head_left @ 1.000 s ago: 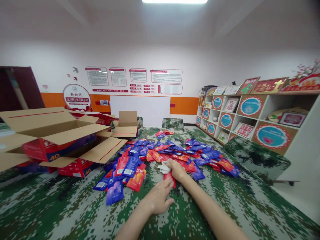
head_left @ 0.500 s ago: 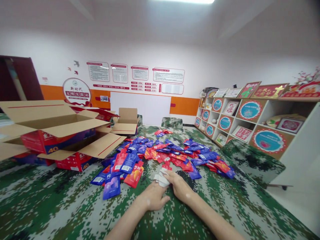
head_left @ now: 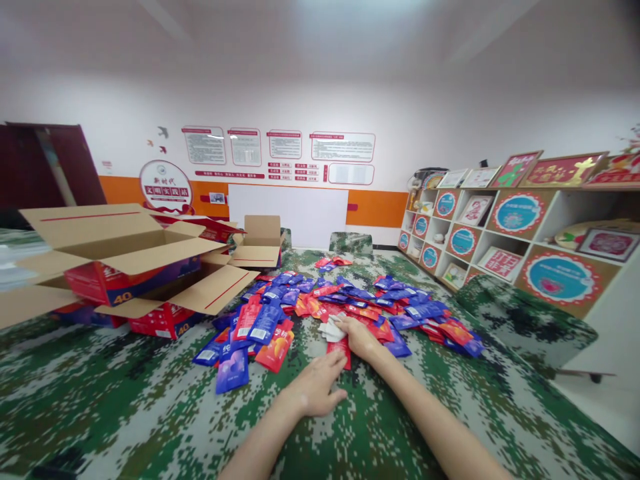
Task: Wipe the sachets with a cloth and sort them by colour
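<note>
A heap of red, blue and orange sachets (head_left: 350,303) lies across the camouflage-covered table (head_left: 125,407). My right hand (head_left: 359,337) reaches into the near edge of the heap and grips a white crumpled piece (head_left: 331,330). My left hand (head_left: 316,388) lies palm down on the cloth just in front, fingers spread, its fingertips touching a red sachet (head_left: 342,351). A blue sachet (head_left: 231,369) and an orange one (head_left: 273,349) lie apart at the near left of the heap.
Open cardboard boxes (head_left: 120,257) with red printed sides stand at the left, another small open box (head_left: 260,241) further back. A white shelf unit (head_left: 520,233) with framed pictures fills the right. A camouflage-covered chair (head_left: 525,320) stands by the table's right edge.
My right hand has gone forward again into the heap with the white piece. My left hand has come off the right one and now lies flat on the cloth.
</note>
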`<action>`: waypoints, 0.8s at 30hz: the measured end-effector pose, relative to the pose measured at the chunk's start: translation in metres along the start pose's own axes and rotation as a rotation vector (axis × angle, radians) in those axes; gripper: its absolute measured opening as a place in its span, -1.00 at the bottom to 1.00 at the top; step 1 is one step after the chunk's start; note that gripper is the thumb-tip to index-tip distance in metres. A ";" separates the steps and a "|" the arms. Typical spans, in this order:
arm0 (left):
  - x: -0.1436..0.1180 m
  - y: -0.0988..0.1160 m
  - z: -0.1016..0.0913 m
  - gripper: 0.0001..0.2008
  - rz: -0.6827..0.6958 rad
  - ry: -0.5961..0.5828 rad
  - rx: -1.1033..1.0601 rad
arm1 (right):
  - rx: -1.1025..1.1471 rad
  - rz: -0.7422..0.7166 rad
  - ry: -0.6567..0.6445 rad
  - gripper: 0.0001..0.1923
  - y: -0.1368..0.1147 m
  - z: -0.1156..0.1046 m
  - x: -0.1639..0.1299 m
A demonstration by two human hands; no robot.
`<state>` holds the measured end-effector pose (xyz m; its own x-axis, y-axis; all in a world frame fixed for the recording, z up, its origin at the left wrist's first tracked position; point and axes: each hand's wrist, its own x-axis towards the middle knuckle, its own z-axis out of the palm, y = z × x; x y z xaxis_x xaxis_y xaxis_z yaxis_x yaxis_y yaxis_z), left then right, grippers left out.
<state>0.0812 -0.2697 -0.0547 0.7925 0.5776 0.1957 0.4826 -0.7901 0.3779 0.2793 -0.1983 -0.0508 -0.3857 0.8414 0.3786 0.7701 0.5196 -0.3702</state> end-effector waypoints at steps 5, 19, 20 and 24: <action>0.018 0.007 0.002 -0.40 -0.151 0.201 0.065 | 0.034 -0.024 0.145 -0.36 0.002 -0.036 -0.019; 0.038 0.004 0.023 -0.30 -0.286 0.215 0.131 | -0.094 0.008 0.260 -0.35 0.038 -0.024 -0.079; 0.037 0.004 0.023 -0.31 -0.274 0.221 0.125 | -0.093 -0.001 0.264 -0.35 0.038 -0.024 -0.080; 0.032 -0.010 0.009 -0.34 -0.202 0.285 0.031 | -0.069 -0.055 0.305 -0.32 0.043 -0.027 -0.084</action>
<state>0.1058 -0.2455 -0.0605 0.5456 0.7538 0.3662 0.6336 -0.6571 0.4085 0.3588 -0.2506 -0.0753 -0.2656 0.7234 0.6373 0.7888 0.5431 -0.2878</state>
